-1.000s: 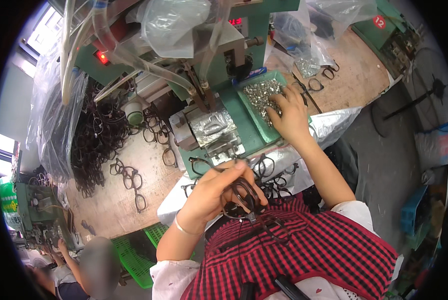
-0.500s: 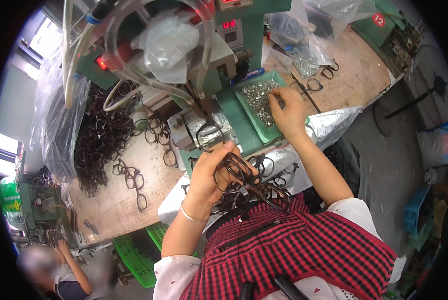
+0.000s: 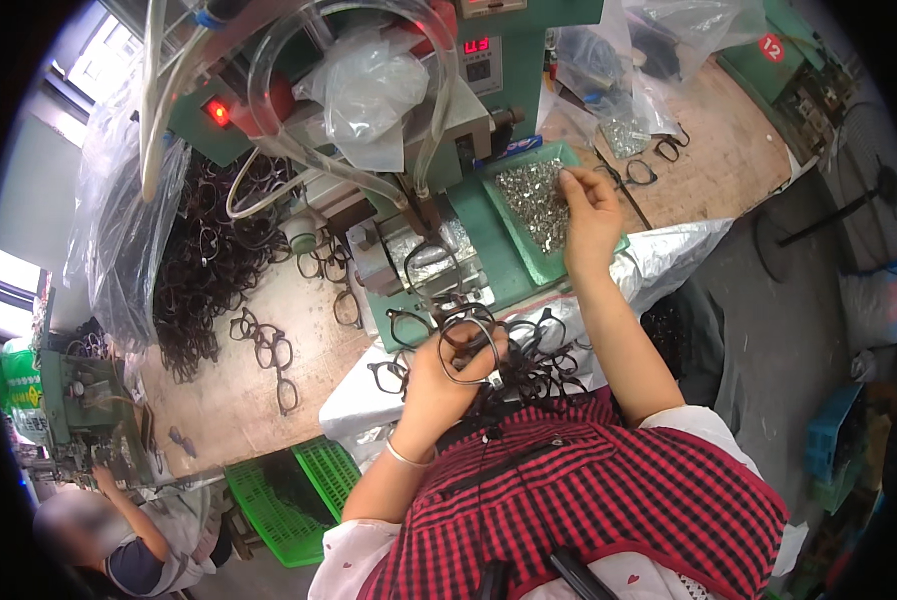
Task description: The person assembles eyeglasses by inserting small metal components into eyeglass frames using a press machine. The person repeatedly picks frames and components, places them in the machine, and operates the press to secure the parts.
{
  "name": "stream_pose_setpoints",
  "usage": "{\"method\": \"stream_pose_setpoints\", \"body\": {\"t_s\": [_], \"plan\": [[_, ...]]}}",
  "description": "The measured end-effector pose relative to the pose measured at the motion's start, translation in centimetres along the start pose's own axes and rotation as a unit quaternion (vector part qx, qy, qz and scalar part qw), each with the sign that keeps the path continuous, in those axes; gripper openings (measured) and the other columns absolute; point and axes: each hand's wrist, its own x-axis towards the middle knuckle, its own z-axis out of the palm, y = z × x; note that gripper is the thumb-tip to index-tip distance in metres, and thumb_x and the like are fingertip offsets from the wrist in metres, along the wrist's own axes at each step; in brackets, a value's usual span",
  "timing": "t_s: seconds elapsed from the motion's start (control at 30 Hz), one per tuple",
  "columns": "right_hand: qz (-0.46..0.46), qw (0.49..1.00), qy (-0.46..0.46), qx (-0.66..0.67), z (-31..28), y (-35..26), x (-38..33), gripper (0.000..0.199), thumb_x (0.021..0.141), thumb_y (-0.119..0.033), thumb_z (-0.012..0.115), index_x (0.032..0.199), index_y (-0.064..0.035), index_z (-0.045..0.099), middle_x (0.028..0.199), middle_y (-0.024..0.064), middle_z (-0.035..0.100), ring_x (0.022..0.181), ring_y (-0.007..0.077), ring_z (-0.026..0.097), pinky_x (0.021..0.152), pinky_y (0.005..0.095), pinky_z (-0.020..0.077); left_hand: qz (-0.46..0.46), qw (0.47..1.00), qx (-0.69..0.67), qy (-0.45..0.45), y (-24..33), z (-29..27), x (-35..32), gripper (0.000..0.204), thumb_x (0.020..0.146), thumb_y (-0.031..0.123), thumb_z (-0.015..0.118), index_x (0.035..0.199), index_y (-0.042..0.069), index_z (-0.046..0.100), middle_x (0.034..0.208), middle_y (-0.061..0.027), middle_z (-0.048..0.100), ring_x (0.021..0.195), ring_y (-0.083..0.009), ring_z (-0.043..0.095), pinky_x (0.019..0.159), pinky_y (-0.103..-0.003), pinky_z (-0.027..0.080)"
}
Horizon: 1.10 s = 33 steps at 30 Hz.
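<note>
My left hand (image 3: 443, 378) is closed round dark eyeglass frames (image 3: 466, 345), held close to my apron just below the machine. Over the right side of a green tray (image 3: 559, 262), my right hand (image 3: 593, 218) has its thumb and fingertips pinched together. Whatever lies between those fingertips is too small to make out. Small silvery metal parts (image 3: 529, 195) fill the tray. One dark frame rim (image 3: 431, 262) sits against the metal fixture of the green machine (image 3: 519, 90). More frames (image 3: 544, 345) lie on the silvery sheet beyond my left hand.
A large heap of dark frames (image 3: 204, 255) covers the table's left part, with several loose frames (image 3: 269, 345) nearby. Clear hoses (image 3: 259, 90) and a plastic bag (image 3: 374, 90) hang at the machine. A green crate (image 3: 284, 500) stands below. Another person's arm (image 3: 134, 510) shows lower left.
My left hand has shifted down and right, and its frames have turned. My right hand has drawn back slightly from the metal parts, fingertips pinched. The view has shifted a little.
</note>
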Motion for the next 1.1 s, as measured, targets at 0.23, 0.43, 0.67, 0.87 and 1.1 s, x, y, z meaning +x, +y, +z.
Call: {"method": "stream_pose_setpoints", "body": {"t_s": [0.23,0.43,0.67,0.87,1.1], "plan": [[-0.014,0.986,-0.091,-0.136,-1.0,-3.1,-0.3,0.016,0.09,-0.005,0.073,0.105,-0.0008,0.074,0.095,0.0026,0.074,0.085,0.0081,0.066,0.079,0.0233,0.0507,0.081,0.979,0.134,0.129,1.7,-9.1,-3.8,0.015,0.085,0.009,0.078,0.085,-0.002,0.067,0.079,-0.0032,0.064,0.075,-0.0106,0.056,0.069,-0.025,0.043],[-0.142,0.948,-0.127,-0.255,1.1,-1.8,0.1,0.013,0.084,-0.008,0.074,0.097,-0.0056,0.077,0.093,0.0078,0.074,0.083,0.0205,0.068,0.078,0.0316,0.0519,0.269,0.947,-0.163,0.062,5.4,-5.0,1.3,0.024,0.091,0.008,0.071,0.078,0.004,0.05,0.095,-0.0158,0.069,0.089,-0.0223,0.064,0.081,-0.034,0.051],[-0.091,0.942,-0.19,-0.263,-2.6,-6.6,-3.6,0.012,0.083,-0.006,0.074,0.095,-0.0056,0.077,0.093,0.0083,0.074,0.088,0.0233,0.069,0.082,0.0341,0.0518,0.499,0.84,0.183,0.109,4.2,-2.9,0.6,0.028,0.088,0.004,0.072,0.074,0.006,0.047,0.089,-0.0164,0.074,0.074,-0.0238,0.062,0.071,-0.039,0.052],[-0.054,0.94,-0.314,-0.12,6.4,-8.0,-3.1,0.037,0.08,-0.006,0.075,0.116,-0.0026,0.066,0.091,0.0082,0.072,0.092,0.0168,0.07,0.085,0.0308,0.0524,0.543,0.779,0.304,0.078,5.4,-2.9,0.9,0.034,0.082,0.006,0.081,0.078,0.007,0.047,0.09,-0.0164,0.075,0.075,-0.0297,0.066,0.074,-0.038,0.054],[-0.007,0.962,-0.27,-0.046,6.9,-6.8,-4.9,0.047,0.079,-0.003,0.073,0.124,-0.0019,0.059,0.086,0.005,0.071,0.083,0.0092,0.065,0.079,0.0263,0.0498,0.539,0.779,0.311,0.08,5.1,-3.2,1.3,0.036,0.075,0.022,0.087,0.081,0.006,0.056,0.097,-0.0108,0.075,0.076,-0.0299,0.066,0.069,-0.039,0.054]]}}
